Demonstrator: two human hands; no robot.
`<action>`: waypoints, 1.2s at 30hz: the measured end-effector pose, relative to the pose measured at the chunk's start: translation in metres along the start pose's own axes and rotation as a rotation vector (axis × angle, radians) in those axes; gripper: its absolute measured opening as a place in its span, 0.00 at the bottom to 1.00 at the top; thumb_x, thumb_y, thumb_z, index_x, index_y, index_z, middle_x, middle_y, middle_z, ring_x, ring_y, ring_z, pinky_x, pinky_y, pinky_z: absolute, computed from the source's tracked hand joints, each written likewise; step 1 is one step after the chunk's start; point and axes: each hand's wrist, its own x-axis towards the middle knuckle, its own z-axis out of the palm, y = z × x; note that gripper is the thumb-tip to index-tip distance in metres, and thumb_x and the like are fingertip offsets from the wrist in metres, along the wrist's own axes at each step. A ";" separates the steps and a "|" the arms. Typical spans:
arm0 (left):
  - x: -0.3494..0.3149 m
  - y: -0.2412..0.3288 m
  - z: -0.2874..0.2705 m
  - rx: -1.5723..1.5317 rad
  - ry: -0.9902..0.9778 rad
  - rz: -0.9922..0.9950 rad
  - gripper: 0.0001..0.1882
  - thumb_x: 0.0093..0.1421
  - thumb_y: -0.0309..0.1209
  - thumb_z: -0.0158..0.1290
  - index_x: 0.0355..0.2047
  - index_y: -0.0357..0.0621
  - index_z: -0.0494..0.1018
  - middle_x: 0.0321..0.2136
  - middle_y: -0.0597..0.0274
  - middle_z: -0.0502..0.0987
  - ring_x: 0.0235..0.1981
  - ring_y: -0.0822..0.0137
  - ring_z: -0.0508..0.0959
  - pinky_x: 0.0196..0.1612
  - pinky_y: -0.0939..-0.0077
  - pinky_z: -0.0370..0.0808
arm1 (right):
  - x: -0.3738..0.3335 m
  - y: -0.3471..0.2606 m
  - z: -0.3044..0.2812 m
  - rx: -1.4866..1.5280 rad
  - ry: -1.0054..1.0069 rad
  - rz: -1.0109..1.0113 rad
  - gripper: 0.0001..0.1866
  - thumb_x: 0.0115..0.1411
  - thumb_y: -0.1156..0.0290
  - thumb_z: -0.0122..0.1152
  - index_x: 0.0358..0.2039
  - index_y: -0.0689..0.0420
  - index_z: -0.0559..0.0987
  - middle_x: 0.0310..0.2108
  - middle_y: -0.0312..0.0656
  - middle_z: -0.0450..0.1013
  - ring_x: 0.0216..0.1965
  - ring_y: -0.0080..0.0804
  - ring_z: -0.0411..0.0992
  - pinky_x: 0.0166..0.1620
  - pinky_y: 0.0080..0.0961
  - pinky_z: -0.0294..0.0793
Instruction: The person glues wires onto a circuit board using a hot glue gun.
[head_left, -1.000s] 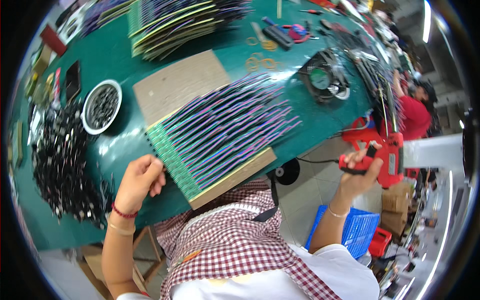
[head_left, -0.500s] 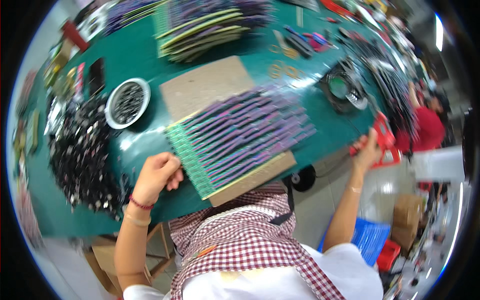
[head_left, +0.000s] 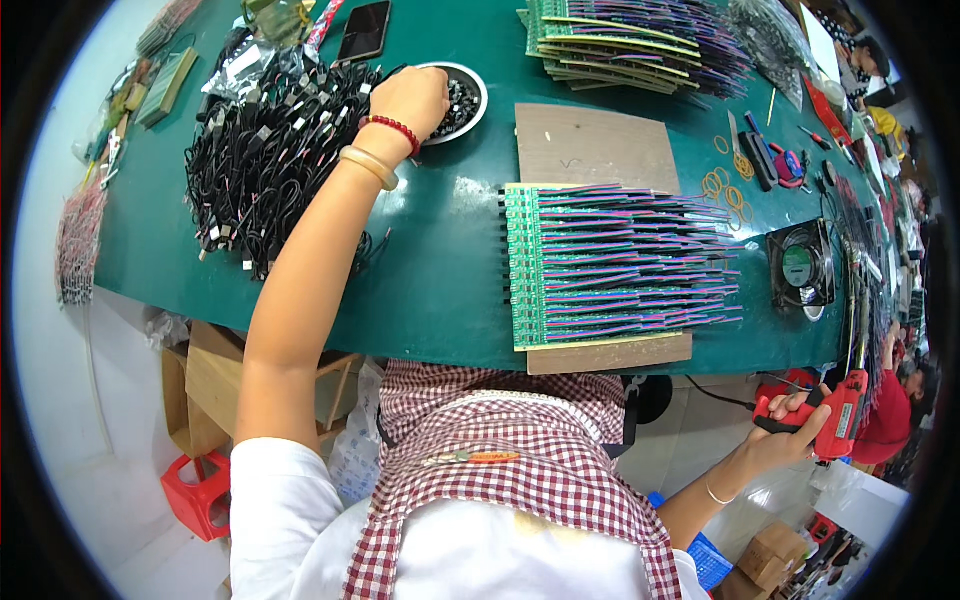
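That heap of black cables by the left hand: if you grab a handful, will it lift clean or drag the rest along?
Probably drags. The black cables lie looped and crossed over one another, so they look floppy and apt to snag. Loose ends with plugs trail toward the green table edge, so strays may slide off. The left hand is at the small round dish, not in the heap.

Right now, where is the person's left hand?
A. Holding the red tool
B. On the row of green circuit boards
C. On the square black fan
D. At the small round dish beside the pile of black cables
D: the left hand reaches into the small round dish next to the black cables, while the right hand grips the red tool off the table's edge.
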 end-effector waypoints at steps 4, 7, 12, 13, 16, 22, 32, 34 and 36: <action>-0.005 -0.010 0.001 -0.021 0.131 0.026 0.05 0.50 0.30 0.49 0.25 0.43 0.73 0.24 0.51 0.76 0.28 0.50 0.75 0.33 0.59 0.72 | -0.014 -0.007 0.006 0.000 -0.084 0.045 0.16 0.62 0.64 0.45 0.42 0.64 0.65 0.15 0.37 0.61 0.12 0.20 0.55 0.17 0.16 0.57; -0.012 -0.013 0.001 -0.023 0.235 0.077 0.04 0.51 0.28 0.49 0.26 0.41 0.71 0.22 0.51 0.75 0.26 0.50 0.75 0.31 0.60 0.72 | -0.021 -0.007 0.016 0.055 -0.165 0.077 0.16 0.62 0.64 0.44 0.43 0.65 0.65 0.16 0.38 0.61 0.12 0.19 0.56 0.17 0.15 0.57; -0.029 -0.009 -0.003 -0.244 0.325 0.237 0.04 0.51 0.26 0.50 0.27 0.39 0.68 0.22 0.52 0.75 0.27 0.52 0.75 0.30 0.63 0.71 | -0.039 -0.013 0.044 0.157 -0.211 0.205 0.19 0.63 0.60 0.43 0.44 0.65 0.64 0.17 0.39 0.62 0.13 0.19 0.56 0.17 0.15 0.58; -0.031 -0.008 -0.001 -0.244 0.316 0.232 0.05 0.51 0.26 0.51 0.28 0.39 0.70 0.24 0.52 0.75 0.28 0.52 0.75 0.32 0.64 0.71 | -0.043 -0.013 0.048 0.193 -0.245 0.231 0.20 0.63 0.59 0.42 0.45 0.64 0.63 0.17 0.39 0.63 0.13 0.19 0.57 0.17 0.15 0.59; -0.037 -0.021 0.005 -0.162 0.320 0.197 0.06 0.52 0.27 0.51 0.30 0.39 0.72 0.24 0.52 0.75 0.29 0.52 0.75 0.34 0.65 0.71 | -0.057 -0.011 0.061 0.296 -0.326 0.303 0.20 0.62 0.58 0.42 0.45 0.64 0.63 0.17 0.39 0.63 0.13 0.19 0.57 0.18 0.15 0.60; -0.044 -0.014 -0.003 -0.275 0.351 0.207 0.07 0.53 0.29 0.51 0.29 0.37 0.72 0.25 0.52 0.75 0.29 0.54 0.75 0.34 0.68 0.71 | -0.072 -0.013 0.074 0.226 -0.347 0.314 0.21 0.62 0.58 0.43 0.45 0.63 0.63 0.17 0.38 0.63 0.13 0.19 0.57 0.17 0.16 0.61; -0.123 0.024 -0.016 -0.557 0.152 0.150 0.04 0.52 0.21 0.50 0.30 0.37 0.70 0.24 0.53 0.73 0.24 0.57 0.73 0.28 0.73 0.69 | -0.092 -0.017 0.077 0.234 -0.438 0.418 0.21 0.62 0.57 0.43 0.46 0.63 0.63 0.18 0.38 0.63 0.13 0.19 0.58 0.19 0.16 0.61; -0.140 0.027 -0.015 -0.476 0.117 0.142 0.05 0.51 0.21 0.51 0.30 0.37 0.70 0.25 0.54 0.73 0.24 0.59 0.73 0.28 0.73 0.69 | -0.096 -0.016 0.078 0.224 -0.445 0.435 0.21 0.62 0.57 0.43 0.46 0.63 0.63 0.18 0.39 0.63 0.13 0.19 0.58 0.19 0.16 0.61; -0.151 0.024 -0.015 -0.445 0.167 0.210 0.05 0.50 0.22 0.53 0.29 0.36 0.71 0.25 0.56 0.73 0.25 0.61 0.73 0.29 0.74 0.69 | -0.098 -0.015 0.081 0.219 -0.495 0.447 0.21 0.62 0.57 0.44 0.46 0.64 0.63 0.17 0.39 0.64 0.13 0.19 0.58 0.19 0.16 0.60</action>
